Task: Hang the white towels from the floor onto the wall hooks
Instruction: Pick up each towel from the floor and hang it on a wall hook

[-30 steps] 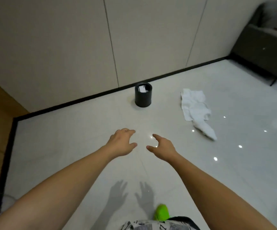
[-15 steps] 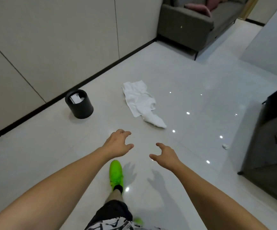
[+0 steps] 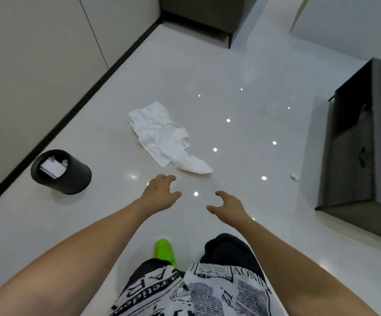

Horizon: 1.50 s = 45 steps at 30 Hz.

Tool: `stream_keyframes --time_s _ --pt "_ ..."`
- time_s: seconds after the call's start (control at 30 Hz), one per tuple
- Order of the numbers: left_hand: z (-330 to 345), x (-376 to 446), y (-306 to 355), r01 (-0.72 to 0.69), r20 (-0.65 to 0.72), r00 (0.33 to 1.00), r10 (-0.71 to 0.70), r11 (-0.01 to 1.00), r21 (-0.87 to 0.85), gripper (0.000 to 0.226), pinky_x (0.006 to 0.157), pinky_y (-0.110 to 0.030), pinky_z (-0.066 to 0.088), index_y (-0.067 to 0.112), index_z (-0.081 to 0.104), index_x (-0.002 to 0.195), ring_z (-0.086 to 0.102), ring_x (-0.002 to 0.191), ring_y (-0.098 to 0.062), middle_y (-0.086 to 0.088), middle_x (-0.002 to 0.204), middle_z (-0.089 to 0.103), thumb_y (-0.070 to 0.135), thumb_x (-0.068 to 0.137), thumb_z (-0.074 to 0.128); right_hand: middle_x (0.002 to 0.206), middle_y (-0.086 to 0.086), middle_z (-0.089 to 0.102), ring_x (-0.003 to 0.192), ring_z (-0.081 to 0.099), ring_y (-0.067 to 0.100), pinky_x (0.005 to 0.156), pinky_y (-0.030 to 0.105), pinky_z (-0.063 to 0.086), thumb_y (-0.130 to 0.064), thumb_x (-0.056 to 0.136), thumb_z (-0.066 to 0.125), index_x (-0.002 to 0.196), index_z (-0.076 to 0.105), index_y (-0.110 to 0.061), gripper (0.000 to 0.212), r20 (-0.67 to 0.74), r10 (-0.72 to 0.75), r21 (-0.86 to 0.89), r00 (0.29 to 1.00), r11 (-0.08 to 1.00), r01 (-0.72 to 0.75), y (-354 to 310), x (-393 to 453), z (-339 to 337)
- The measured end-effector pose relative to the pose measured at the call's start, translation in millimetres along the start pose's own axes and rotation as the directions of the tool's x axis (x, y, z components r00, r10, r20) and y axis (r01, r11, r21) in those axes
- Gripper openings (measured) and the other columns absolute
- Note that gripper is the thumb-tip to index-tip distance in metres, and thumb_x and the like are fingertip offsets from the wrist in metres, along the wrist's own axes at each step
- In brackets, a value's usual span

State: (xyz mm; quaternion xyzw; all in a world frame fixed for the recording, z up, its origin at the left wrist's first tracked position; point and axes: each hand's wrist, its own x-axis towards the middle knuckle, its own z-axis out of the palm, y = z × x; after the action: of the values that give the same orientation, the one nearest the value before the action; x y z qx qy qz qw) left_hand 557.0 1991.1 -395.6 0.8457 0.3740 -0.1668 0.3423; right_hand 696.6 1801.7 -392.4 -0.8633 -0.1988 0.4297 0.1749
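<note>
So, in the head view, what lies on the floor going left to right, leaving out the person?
Black bin by the wall → white towel crumpled on the tiles → small white scrap → dark cabinet at the right edge.

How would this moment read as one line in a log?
stage: approach | left hand: open, empty | right hand: open, empty | white towel: crumpled on floor, untouched | hooks: not visible
</note>
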Motion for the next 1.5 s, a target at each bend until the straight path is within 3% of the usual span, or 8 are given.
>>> stream_keyframes --time_s 0.37,0.53,0.77,1.13,1.27,1.37,1.43,1.5 --pt "-17.2 187.1 40.8 0.149 0.099 0.984 -0.147 0.989 -0.021 0.062 0.104 -0.036 0.036 0.025 0.041 0.144 0.042 0.132 -0.027 -0.007 0.147 0.039 0.049 0.09 0.059 0.132 0.011 0.057 0.115 0.058 0.025 0.098 0.034 0.046 -0.037 0.085 0.071 0.145 0.045 -0.014 0.069 0.107 0.031 0.004 0.994 1.0 -0.031 -27.5 210.0 -84.0" --pt "-12.3 267.1 79.1 0.341 0.104 0.938 -0.33 0.931 -0.13 0.058 0.096 -0.029 0.035 0.024 0.044 0.143 0.045 0.129 -0.024 -0.006 0.146 0.04 0.044 0.091 0.06 0.117 0.01 0.064 0.105 0.061 0.023 0.091 0.032 0.049 -0.037 0.084 0.072 0.143 0.047 -0.017 0.067 0.228 0.027 -0.072 0.973 0.997 -0.011 -27.0 318.3 -130.8" --pt "2.2 355.7 96.3 0.431 0.141 0.901 -0.411 0.886 -0.169 0.054 0.094 -0.027 0.032 0.024 0.048 0.139 0.045 0.128 -0.022 -0.005 0.144 0.044 0.041 0.09 0.062 0.123 0.01 0.058 0.11 0.058 0.025 0.087 0.031 0.047 -0.035 0.08 0.073 0.142 0.048 -0.022 0.069 0.323 0.051 -0.139 0.945 0.99 -0.006 -22.6 436.3 -158.0" --pt "145.8 599.5 -41.6 0.409 0.202 0.902 -0.381 0.904 -0.123 0.055 0.1 -0.029 0.034 0.021 0.051 0.139 0.046 0.129 -0.026 -0.01 0.141 0.05 0.038 0.088 0.065 0.137 0.01 0.053 0.124 0.053 0.025 0.098 0.036 0.046 -0.037 0.079 0.072 0.144 0.045 -0.027 0.071 0.385 0.065 -0.242 0.921 0.97 0.033 39.3 673.5 0.0" --pt "237.5 669.0 -102.6 0.411 0.238 0.891 -0.386 0.909 -0.065 0.063 0.105 -0.035 0.034 0.016 0.045 0.143 0.043 0.133 -0.029 -0.011 0.144 0.048 0.042 0.089 0.063 0.142 0.011 0.049 0.129 0.048 0.03 0.103 0.039 0.043 -0.034 0.085 0.069 0.149 0.036 -0.025 0.072 0.44 0.004 -0.309 0.898 0.94 0.147 74.7 765.2 79.6" --pt "298.7 696.6 -131.3 0.389 0.274 0.891 -0.362 0.92 -0.047 0.054 0.096 -0.036 0.04 0.013 0.05 0.135 0.049 0.124 -0.031 -0.013 0.132 0.054 0.04 0.089 0.062 0.151 0.01 0.038 0.136 0.04 0.03 0.111 0.04 0.037 -0.027 0.088 0.066 0.153 0.029 -0.026 0.075 0.53 -0.063 -0.356 0.846 0.889 0.289 94.2 812.2 132.5" --pt "313.9 694.5 -135.9 0.379 0.205 0.91 -0.36 0.923 -0.063 0.031 0.077 -0.031 0.039 0.015 0.062 0.113 0.058 0.106 -0.03 -0.01 0.109 0.064 0.034 0.088 0.063 0.137 0.009 0.051 0.123 0.052 0.029 0.096 0.036 0.046 -0.023 0.089 0.063 0.142 0.044 -0.026 0.057 0.562 -0.057 -0.349 0.825 0.888 0.299 102.8 815.6 148.5" --pt "303.2 673.4 -123.0 0.377 0.164 0.918 -0.361 0.923 -0.074 0.014 0.068 -0.029 0.034 0.018 0.066 0.092 0.061 0.091 -0.028 -0.003 0.088 0.065 0.03 0.086 0.066 0.114 0.004 0.063 0.105 0.06 0.024 0.076 0.029 0.042 -0.021 0.089 0.062 0.118 0.061 -0.022 0.029 0.529 -0.034 -0.339 0.848 0.907 0.248 105.1 792.3 136.7"
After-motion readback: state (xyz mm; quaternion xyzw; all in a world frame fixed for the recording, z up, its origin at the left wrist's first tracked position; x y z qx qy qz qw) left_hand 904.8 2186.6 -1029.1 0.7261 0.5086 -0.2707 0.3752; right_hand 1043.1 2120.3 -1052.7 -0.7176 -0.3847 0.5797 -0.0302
